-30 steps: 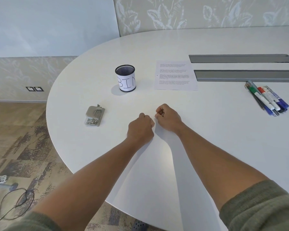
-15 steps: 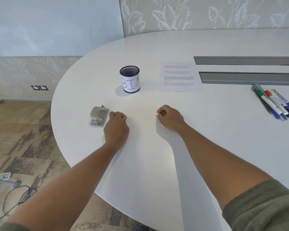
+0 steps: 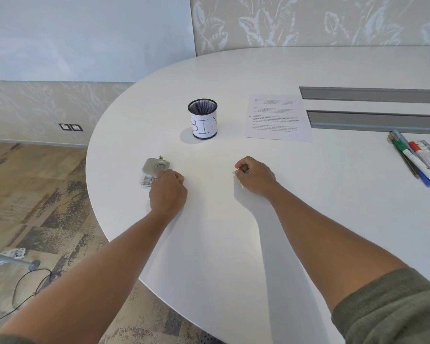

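Note:
A silver metal hole punch (image 3: pixel 152 168) lies on the white table (image 3: pixel 233 244) near its left edge. My left hand (image 3: pixel 168 192) is at the punch's near right corner, fingers curled, knuckles touching or covering that corner; I cannot see a grip around it. My right hand (image 3: pixel 255 175) rests on the table as a loose fist, holding nothing, well to the right of the punch. A black mesh cup (image 3: pixel 202 119) with a paper label reading "BIN" stands upright behind the hands.
A printed sheet (image 3: pixel 277 117) lies right of the cup. Several markers and pens (image 3: pixel 417 157) lie at the right edge. Two grey cable slots (image 3: pixel 372 120) run along the far right. The table edge curves close on the left; floor and cables lie below.
My left hand has moved left from beside the right fist to the hole punch and now meets its corner. The right hand has stayed in place. The view shifted slightly.

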A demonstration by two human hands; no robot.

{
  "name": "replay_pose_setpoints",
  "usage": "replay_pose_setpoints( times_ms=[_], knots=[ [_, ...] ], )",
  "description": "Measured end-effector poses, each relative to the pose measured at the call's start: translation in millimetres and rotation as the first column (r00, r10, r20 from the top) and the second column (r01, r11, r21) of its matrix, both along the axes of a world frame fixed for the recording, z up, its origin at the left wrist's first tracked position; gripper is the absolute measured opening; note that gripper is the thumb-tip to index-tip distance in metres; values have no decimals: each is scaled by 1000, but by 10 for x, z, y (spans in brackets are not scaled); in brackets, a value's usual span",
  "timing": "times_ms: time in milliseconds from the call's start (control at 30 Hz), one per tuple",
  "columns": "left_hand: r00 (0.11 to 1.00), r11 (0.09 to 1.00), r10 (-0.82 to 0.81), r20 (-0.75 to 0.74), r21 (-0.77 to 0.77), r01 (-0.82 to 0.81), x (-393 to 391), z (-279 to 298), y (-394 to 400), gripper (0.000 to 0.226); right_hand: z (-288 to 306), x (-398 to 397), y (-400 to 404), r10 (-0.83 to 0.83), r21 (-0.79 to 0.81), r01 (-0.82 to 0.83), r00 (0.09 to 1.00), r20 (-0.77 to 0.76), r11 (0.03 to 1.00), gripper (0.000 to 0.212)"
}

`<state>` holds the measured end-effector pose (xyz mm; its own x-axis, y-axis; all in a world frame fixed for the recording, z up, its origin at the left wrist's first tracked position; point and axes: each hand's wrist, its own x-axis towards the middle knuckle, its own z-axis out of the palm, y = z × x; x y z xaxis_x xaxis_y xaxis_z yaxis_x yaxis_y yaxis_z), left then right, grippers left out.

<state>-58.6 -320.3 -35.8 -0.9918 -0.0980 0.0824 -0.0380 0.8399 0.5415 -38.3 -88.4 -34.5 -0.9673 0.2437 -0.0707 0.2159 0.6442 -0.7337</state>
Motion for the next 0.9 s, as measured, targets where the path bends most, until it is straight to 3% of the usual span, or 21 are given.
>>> replay_pose_setpoints(
  times_ms=[433,600,900],
  knots=[
    [999,996,17,-42,91,-13,-56,-23,24,17,-8,2,19,5,-12,-5,1000,-7,1000,9],
    [996,997,-70,-55,-38,68,-62,50,44,19,-13,4,15,2,-7,-2,1000,-5,1000,9],
    [990,949,-123,71,-283,138,-78,89,179,25,-22,11,7,-8,-2,8,1000,-16,1000,10]
  ],
)
